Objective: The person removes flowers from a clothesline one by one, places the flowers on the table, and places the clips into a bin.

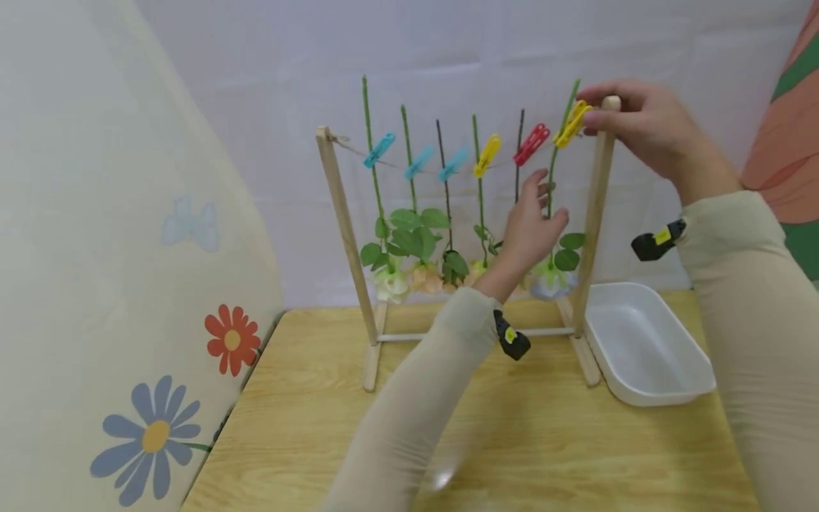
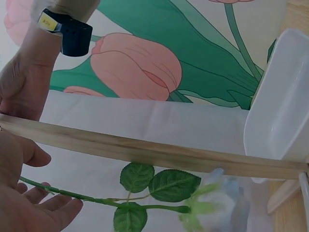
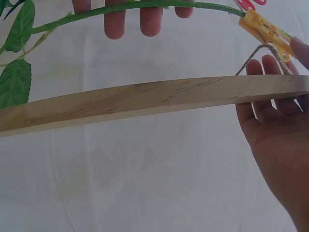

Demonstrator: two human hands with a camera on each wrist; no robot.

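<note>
My right hand (image 1: 659, 128) reaches around the top of the right wooden post and pinches the end of a yellow clothespin (image 3: 268, 34). That clothespin clips a green-stemmed flower (image 2: 217, 203) head-down to a twine line; its bloom is pale bluish white. My left hand (image 1: 531, 220) is beside this stem, fingers spread and thumb apart. In the left wrist view, the stem passes across its fingers (image 2: 63, 210) without being gripped. To the left hang several more upside-down flowers, held by a red clothespin (image 1: 532, 144), another yellow clothespin (image 1: 488, 156) and blue clothespins (image 1: 380, 150).
The wooden frame (image 1: 345, 235) stands on a wood-grain table (image 1: 288, 398), with a white bar low between its posts. Right of it sits a white plastic tub (image 1: 646, 341). Behind hangs a pale cloth (image 1: 269, 85); a flower-painted panel (image 1: 160, 306) borders the left side.
</note>
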